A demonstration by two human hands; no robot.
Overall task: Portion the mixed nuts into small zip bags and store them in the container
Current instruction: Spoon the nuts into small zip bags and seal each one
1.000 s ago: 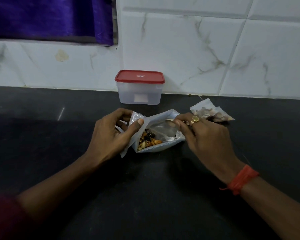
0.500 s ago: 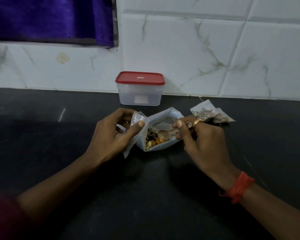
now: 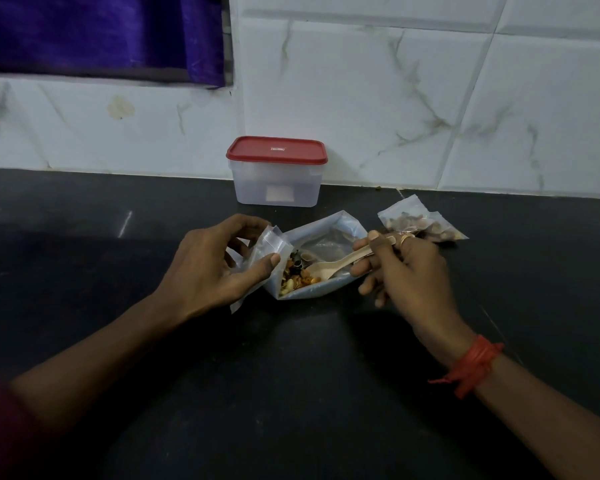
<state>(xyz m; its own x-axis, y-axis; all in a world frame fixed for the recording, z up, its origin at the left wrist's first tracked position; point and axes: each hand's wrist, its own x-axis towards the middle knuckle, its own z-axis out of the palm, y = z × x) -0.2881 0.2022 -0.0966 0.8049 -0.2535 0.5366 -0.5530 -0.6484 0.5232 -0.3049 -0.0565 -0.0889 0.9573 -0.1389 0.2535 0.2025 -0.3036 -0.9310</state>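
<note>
The light is dim and cool, brightest on the white marbled wall tiles [image 3: 361, 98] ahead, the black stone bench [image 3: 291, 393] swallows detail save one faint glint at left, my left hand [image 3: 215, 268] and right hand [image 3: 413, 271] read sharp, and my dark red sleeve [image 3: 0, 431] blurs in the bowed corner.

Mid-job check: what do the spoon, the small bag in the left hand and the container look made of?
Spoon: pale matte tan with no shine, probably wood or bamboo. Small bag: thin clear plastic film, glossy and creased, see-through. Container: frosted translucent plastic body; its lid is smooth, opaque red plastic.
</note>
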